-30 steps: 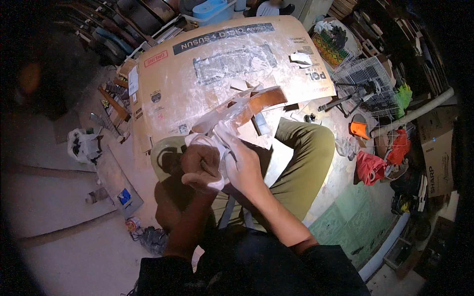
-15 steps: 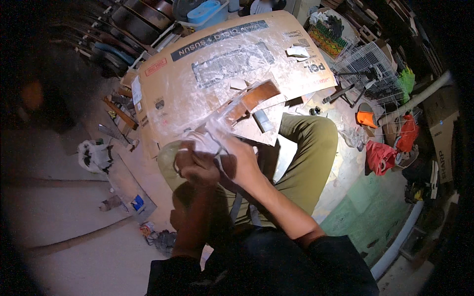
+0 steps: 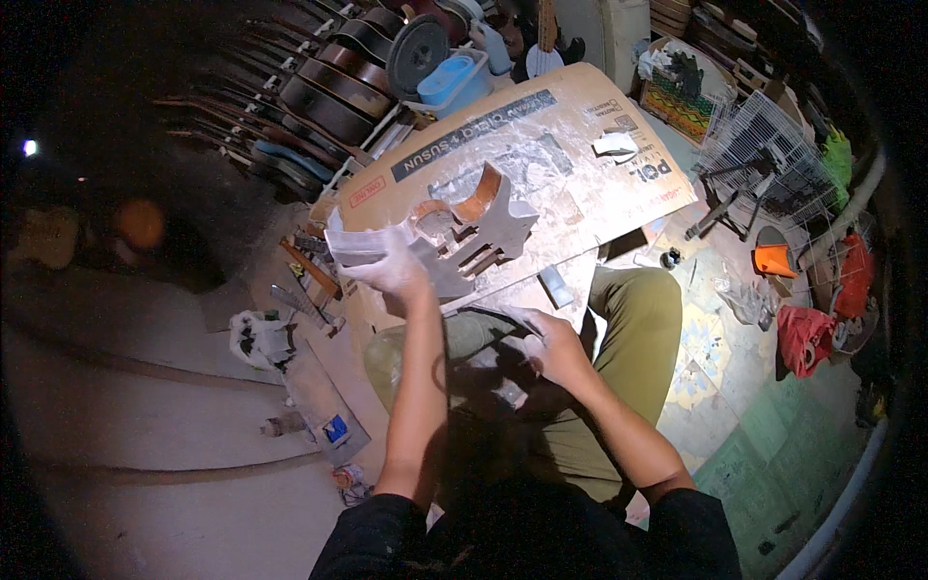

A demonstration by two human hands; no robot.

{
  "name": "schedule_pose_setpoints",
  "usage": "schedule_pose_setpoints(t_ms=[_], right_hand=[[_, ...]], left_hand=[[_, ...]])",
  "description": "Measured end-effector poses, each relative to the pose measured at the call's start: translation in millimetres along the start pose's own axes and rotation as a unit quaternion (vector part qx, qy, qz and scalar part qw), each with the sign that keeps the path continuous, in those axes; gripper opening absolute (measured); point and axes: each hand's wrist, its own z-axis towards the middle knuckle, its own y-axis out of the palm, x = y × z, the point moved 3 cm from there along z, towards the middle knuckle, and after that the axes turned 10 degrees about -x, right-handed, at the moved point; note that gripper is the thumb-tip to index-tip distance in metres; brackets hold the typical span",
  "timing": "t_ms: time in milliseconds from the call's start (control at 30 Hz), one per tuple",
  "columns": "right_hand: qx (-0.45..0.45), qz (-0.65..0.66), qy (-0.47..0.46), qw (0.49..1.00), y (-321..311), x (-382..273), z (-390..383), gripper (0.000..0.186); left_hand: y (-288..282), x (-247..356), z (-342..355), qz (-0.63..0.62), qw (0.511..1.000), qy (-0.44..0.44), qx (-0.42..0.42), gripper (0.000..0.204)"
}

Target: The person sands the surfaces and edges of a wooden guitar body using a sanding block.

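The person's left hand (image 3: 394, 275) gripped the left end of a dusty grey, curvy-sided piece (image 3: 510, 228) with brown inner curves. From those fingers its long axis slanted away, forward and to the right. The right hand (image 3: 561, 352) was farther from it, low over olive trousers (image 3: 640, 324), fingers bent; I couldn't tell whether they held anything. Powder-streaked cardboard (image 3: 646, 201) spread beneath the piece. Beyond stood racked guitars (image 3: 333, 95); rightward, a wire cage (image 3: 742, 143).

Black shirt (image 3: 527, 546), 2 short sleeves (image 3: 372, 534), olive-green trousers (image 3: 640, 333).
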Motion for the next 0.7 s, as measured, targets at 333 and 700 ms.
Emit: schedule_pose_setpoints(t_ms=[333, 700], right_hand=[[0.027, 0.129, -0.035, 0.991, 25, 24, -3, 0.048], [-0.091, -0.031, 0.054, 0.994, 45, 39, 3, 0.052]], left_hand=[[-19, 0, 26, 0.076, 0.995, -0.011, -0.061, 0.054], [5, -5, -18, -0.019, 0.997, 0.035, -0.06, 0.046]])
